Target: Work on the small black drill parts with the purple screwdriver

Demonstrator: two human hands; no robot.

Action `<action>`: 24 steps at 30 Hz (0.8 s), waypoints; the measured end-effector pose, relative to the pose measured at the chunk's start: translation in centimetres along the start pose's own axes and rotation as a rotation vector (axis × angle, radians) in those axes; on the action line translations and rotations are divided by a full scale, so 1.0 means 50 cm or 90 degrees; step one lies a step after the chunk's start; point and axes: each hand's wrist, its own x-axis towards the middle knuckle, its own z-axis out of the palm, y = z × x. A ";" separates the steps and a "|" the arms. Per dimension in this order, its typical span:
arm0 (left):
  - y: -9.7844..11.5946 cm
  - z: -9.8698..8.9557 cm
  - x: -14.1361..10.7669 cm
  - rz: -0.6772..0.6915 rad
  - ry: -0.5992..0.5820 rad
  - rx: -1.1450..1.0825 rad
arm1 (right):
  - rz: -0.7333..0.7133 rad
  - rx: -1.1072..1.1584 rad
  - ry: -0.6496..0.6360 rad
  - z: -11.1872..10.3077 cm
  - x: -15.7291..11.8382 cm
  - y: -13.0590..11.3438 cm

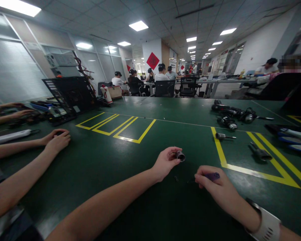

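Observation:
A small round metal cup-like part (181, 156) is held between the thumb and fingers of my left hand (167, 162), its opening facing up and toward me. My right hand (214, 187) is closed around a screwdriver with a purple handle (212, 176), the dark shaft pointing left just above the table. Between the two hands, tiny ring-like pieces (176, 178) lie on the green table (140, 204). To the right, a metal part with a thin shaft (225, 136) and a cone-shaped metal part (261, 152) rest near yellow tape lines.
Dark motor-like assemblies (230, 113) lie at the back right, with blue-handled tools (294, 139) at the right edge. Another person's hands (57, 138) are at the left, near a white tool (11, 136). A black panel (72, 95) stands at the back left.

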 end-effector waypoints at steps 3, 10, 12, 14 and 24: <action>-0.003 -0.002 0.000 -0.003 0.012 0.004 | -0.030 -0.028 0.015 0.003 -0.005 0.002; -0.004 -0.010 0.001 0.009 0.065 0.037 | -0.080 0.020 0.027 0.020 -0.009 0.012; -0.010 -0.012 0.002 0.021 0.064 0.037 | -0.096 0.024 0.038 0.021 -0.008 0.014; -0.016 -0.012 0.003 0.035 0.055 0.038 | -0.119 0.026 0.049 0.022 -0.007 0.018; -0.006 0.005 -0.003 0.044 0.107 0.050 | -0.273 -0.104 0.077 0.035 -0.003 0.046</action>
